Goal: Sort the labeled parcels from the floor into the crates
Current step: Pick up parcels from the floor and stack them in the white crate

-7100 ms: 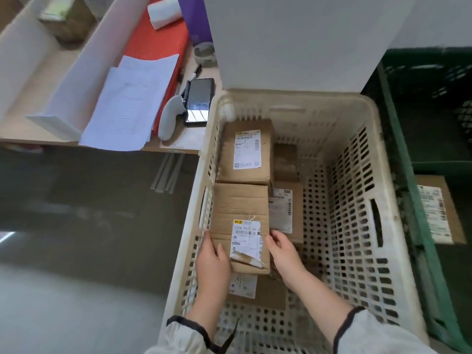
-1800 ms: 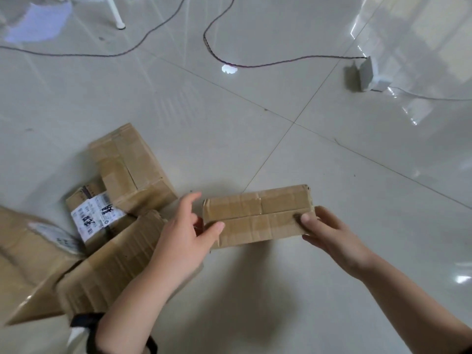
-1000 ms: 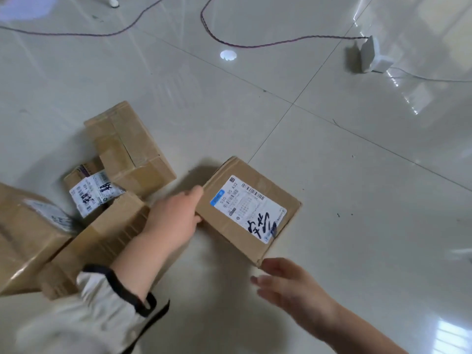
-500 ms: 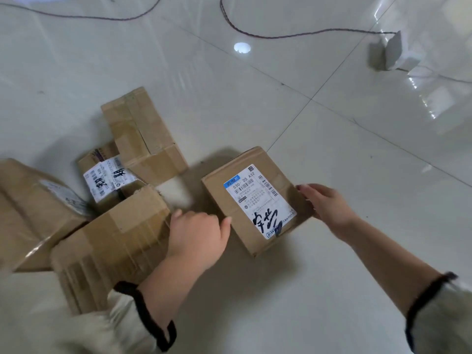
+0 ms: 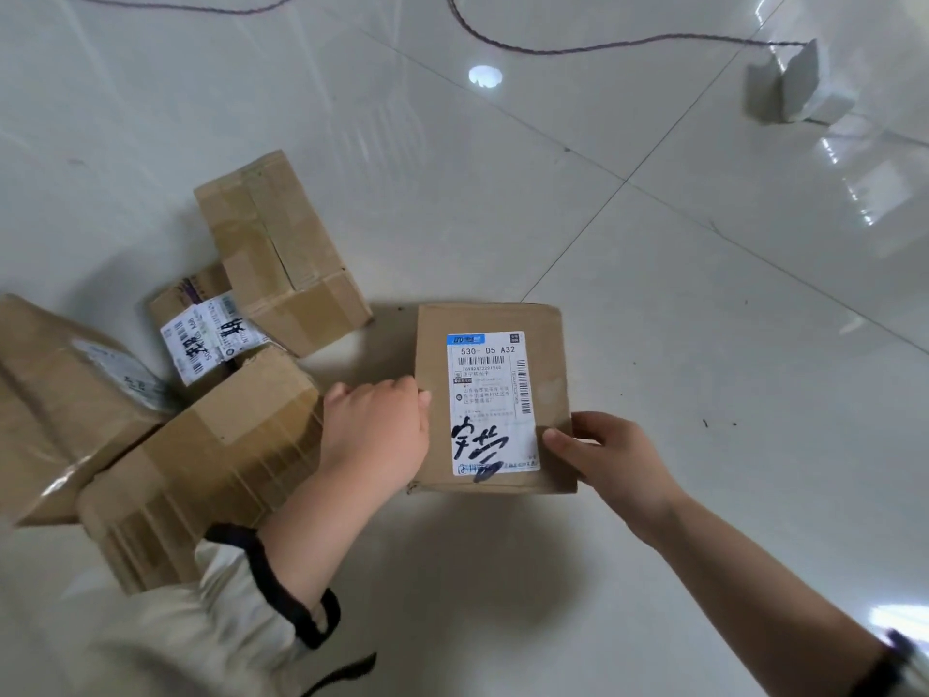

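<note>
One parcel (image 5: 493, 397) bridges left grip (image 5: 374, 431) (and right grip (image 5: 609, 456)).

Parcel (image 5: 495, 394) btw L hand (image 5: 374, 430) & R hand (image 5: 608, 455)

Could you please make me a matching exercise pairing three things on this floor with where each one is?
1. brown cardboard parcel labelled 530-D5 A32
2. small brown parcel with a crumpled white label
3. white plug block

A. alone on the tiles, far right
B. wedged among other cardboard boxes
C. held between the left hand and the right hand

Pairs: 1-C, 2-B, 3-A.
</note>
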Tool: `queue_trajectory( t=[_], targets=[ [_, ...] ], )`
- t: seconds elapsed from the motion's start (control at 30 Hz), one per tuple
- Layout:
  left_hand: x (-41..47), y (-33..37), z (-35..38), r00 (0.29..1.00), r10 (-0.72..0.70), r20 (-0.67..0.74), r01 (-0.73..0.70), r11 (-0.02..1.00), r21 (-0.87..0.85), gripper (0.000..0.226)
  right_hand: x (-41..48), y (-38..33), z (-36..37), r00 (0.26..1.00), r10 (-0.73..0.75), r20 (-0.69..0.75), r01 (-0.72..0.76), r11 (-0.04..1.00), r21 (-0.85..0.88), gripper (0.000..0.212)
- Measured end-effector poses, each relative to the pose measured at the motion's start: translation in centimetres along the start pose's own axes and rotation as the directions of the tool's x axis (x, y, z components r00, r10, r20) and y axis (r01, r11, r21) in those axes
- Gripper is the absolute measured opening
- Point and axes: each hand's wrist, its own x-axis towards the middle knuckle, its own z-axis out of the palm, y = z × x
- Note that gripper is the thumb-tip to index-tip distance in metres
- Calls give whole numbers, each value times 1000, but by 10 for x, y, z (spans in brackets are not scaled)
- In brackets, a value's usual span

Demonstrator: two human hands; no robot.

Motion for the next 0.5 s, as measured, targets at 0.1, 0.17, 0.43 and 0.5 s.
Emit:
queue_trajectory(
  t=[0.1, 0.17, 0.43, 0.5],
  targets=[
    [4, 3, -3, 999, 0, 34, 2, 997, -82, 30, -1, -1, 0, 1000, 26, -6, -26, 1000, -9, 16],
    [5, 5, -11, 1000, 9, 26, -3, 976, -219, 28, -7, -9, -3, 998, 47, -42, -48, 999, -22, 25],
    [-53, 13, -193, 972, -126, -199, 24, 894, -448, 22, -110, -152, -49, 992, -73, -104, 63, 993, -100, 32],
    [-70, 19, -267, 965, -148, -218, 34, 890, -455, 20, -154, -209, -76, 985, -114, -126, 101, 989, -110, 33]
  ],
)
